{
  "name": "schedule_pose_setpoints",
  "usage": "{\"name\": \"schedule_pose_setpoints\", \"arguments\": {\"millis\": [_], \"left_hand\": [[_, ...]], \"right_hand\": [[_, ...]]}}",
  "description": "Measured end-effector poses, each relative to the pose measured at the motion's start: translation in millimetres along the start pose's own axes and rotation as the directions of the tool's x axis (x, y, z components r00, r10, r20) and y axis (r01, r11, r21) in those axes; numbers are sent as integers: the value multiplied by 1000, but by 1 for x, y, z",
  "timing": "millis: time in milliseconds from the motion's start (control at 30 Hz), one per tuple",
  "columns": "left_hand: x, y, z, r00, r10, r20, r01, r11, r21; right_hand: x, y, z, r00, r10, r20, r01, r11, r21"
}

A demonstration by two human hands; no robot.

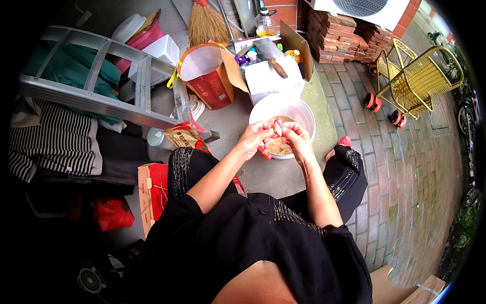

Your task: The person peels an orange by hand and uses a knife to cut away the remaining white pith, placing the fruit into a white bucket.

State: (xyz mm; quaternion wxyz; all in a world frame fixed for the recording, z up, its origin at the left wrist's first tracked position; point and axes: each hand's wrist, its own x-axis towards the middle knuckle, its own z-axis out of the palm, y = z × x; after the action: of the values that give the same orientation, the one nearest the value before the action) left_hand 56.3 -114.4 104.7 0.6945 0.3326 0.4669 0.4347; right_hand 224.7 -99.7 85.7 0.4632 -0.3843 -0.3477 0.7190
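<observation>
Over a white plastic bucket, my two hands meet at a small red and pale item, too small to name surely. My left hand pinches it from the left between thumb and fingers. From the other side my right hand grips it by the fingertips. Below the left fingers a red patterned piece shows; whether that hand holds it I cannot tell. Murky brownish contents are visible low in the bucket, partly hidden by my hands.
Behind the bucket, a cleaver lies on a white box. A red paper bag stands left of it. An aluminium ladder lies across the left. Stacked bricks and a yellow wheeled chair occupy the right.
</observation>
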Motion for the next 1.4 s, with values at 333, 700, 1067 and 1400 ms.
{"name": "schedule_pose_setpoints", "arguments": {"millis": [333,700,1067,1400], "left_hand": [[-12,11,12,981,-80,180,129,950,-285],[2,12,17,999,-8,32,10,997,-74],[-9,28,20,997,-42,-67,64,929,364],[-13,32,24,982,-118,-150,176,862,475]], "right_hand": [[4,7,-7,997,-77,5,77,990,-121],[-13,-16,20,822,-557,121,489,580,-652],[-13,-19,18,805,-546,232,516,451,-729],[-6,-1,9,946,-323,3,308,898,-315]]}}
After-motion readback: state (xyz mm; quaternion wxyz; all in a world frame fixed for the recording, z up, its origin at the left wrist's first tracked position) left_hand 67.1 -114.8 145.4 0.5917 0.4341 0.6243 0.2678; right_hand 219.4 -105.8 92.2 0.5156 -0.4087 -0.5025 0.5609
